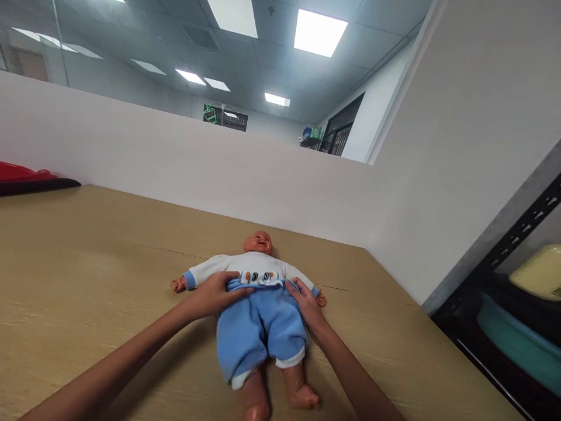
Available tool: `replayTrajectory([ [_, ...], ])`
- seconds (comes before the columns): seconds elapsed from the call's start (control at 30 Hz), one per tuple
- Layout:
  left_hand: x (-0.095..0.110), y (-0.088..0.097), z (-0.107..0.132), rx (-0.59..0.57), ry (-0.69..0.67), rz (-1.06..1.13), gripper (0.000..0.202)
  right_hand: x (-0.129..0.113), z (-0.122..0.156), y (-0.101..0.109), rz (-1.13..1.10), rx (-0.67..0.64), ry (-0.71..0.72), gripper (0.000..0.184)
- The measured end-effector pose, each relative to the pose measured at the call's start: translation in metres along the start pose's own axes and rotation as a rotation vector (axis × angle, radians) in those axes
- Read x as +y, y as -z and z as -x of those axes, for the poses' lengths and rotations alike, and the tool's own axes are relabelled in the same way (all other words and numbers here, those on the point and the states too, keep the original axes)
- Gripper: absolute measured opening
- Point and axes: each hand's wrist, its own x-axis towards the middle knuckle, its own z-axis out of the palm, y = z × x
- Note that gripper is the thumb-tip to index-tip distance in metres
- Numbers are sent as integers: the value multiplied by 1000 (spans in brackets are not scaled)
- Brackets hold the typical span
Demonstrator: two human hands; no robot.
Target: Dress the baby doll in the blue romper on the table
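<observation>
A baby doll (259,242) lies on its back on the wooden table (87,263), head away from me. It wears a white top with blue cuffs and light blue fleece trousers (258,324). My left hand (217,292) grips the trousers' waistband on the doll's left side as I see it. My right hand (307,301) pinches the waistband on the other side. Both hands' fingers are closed on the fabric at the doll's waist.
A white partition wall (219,169) runs along the far edge of the table. A red and black object (26,177) lies at the far left. On the right stands a dark metal shelf (517,280) holding a teal thing and a pale yellow thing.
</observation>
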Motion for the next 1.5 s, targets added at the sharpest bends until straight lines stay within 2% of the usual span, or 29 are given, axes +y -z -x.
replayTrajectory([
  [0.1, -3, -2, -13, 60, 42, 186, 52, 0, -16, -3, -2, 52, 24, 46],
  [0.17, -6, -3, -19, 59, 88, 248, 54, 2, -25, -4, 1, 73, 27, 45],
  [0.27, -13, 1, -22, -32, 146, 306, 54, 8, -32, -4, -26, 65, -16, 48],
  [0.4, -27, 12, -21, -145, 183, 417, 54, 19, -30, 2, -105, -32, -69, 46],
  [0.57, -46, 21, -9, -118, 187, 442, 48, 29, -22, 26, -87, -165, -84, 43],
  [0.77, -46, 30, 9, -193, 124, 423, 42, 33, -15, 43, 29, -261, -70, 48],
  [0.87, -49, 27, 11, -132, 145, 517, 45, 37, -11, 41, -9, -192, -48, 49],
  [1.0, -54, 9, 11, -19, 301, 968, 53, 43, -11, 31, -80, -4, -5, 50],
  [1.1, -54, -6, 11, 6, 375, 1202, 48, 44, -15, 25, -72, 50, 22, 54],
  [1.2, -56, -12, 9, 18, 352, 1166, 44, 39, -15, 24, -12, 20, 29, 57],
  [1.3, -59, -4, 8, 10, 327, 1070, 49, 28, -9, 28, 100, -95, 8, 55],
  [1.4, -60, 7, 11, -81, 273, 790, 51, 17, 0, 30, 221, -193, 26, 47],
  [1.5, -58, 9, 16, -88, 217, 463, 53, 12, 3, 26, 277, -174, 95, 40],
])
